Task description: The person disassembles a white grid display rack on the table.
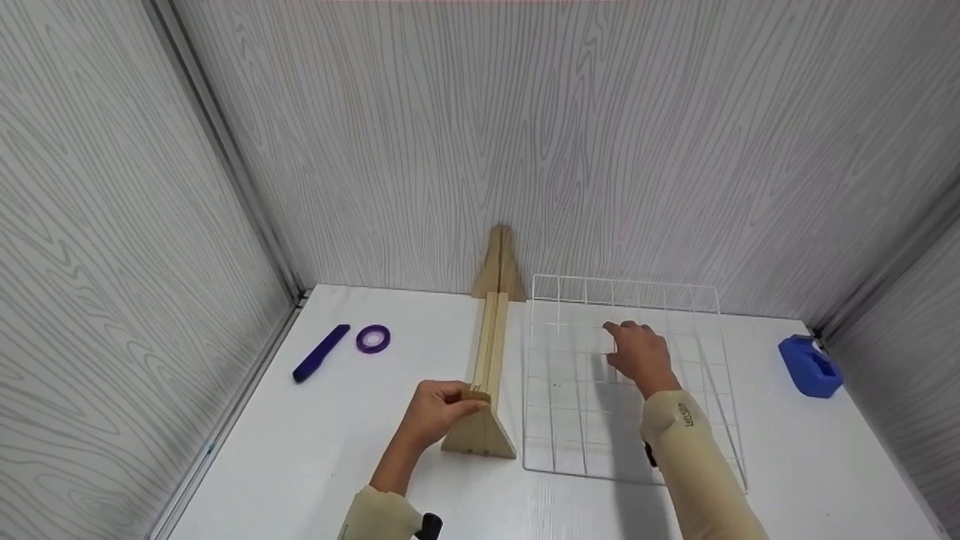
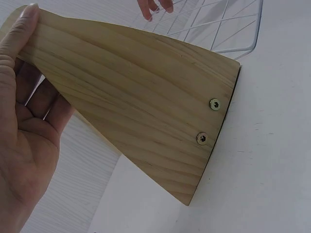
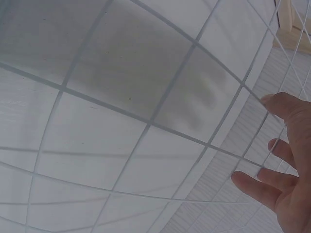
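Observation:
A wooden stand (image 1: 491, 345) with a trapezoid end piece at each end and a long rail between them stands at the middle of the white table. My left hand (image 1: 437, 412) pinches the top of its near end piece (image 2: 131, 92), thumb on the outer face. Two bolt heads show low on that face in the left wrist view. To the right, a white wire grid (image 1: 577, 442) overlaps the back wall at its far edge. Over the grid is my right hand (image 1: 639, 354), thumb and fingers apart, close to the wires; touching or not, I cannot tell.
On the left lie a purple knife-like tool (image 1: 321, 353) and a purple ring-shaped roll (image 1: 373, 339). A blue tape dispenser (image 1: 811, 366) sits near the right edge. Wood-grain panels (image 1: 420, 150) rise behind the table and at both sides.

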`<state>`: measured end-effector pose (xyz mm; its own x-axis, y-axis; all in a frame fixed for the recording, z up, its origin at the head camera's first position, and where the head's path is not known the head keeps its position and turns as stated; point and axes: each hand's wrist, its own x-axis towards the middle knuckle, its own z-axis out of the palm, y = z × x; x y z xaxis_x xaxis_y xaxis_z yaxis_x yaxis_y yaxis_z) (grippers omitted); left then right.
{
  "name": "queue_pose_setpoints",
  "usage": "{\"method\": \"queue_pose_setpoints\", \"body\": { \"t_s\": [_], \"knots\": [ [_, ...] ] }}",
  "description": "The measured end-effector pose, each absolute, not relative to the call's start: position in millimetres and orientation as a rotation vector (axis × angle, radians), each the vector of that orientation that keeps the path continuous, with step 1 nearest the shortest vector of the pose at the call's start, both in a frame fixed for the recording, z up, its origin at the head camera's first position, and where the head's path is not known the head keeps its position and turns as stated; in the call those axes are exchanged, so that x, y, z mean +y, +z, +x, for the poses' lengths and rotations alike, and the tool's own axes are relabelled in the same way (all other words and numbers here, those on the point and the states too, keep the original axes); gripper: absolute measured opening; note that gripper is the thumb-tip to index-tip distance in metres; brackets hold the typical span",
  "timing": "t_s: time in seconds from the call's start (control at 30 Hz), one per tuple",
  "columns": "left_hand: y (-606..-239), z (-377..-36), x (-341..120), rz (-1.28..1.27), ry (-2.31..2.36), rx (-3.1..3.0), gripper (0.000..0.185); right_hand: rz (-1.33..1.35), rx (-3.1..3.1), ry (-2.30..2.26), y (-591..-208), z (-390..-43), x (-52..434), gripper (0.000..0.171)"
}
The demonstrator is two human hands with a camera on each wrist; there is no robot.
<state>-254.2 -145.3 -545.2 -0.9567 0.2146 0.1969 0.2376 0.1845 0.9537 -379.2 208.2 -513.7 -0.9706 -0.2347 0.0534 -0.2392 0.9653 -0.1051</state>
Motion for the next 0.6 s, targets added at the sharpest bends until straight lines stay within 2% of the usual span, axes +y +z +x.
{"method": "queue_pose_setpoints", "body": {
  "t_s": [0.6],
  "knots": [
    [-546, -253, -148, -0.499, -1.973, -2.395, 0.015, 0.421, -3.113, 0.077, -535, -378, 207, 0.051]
  ]
}}
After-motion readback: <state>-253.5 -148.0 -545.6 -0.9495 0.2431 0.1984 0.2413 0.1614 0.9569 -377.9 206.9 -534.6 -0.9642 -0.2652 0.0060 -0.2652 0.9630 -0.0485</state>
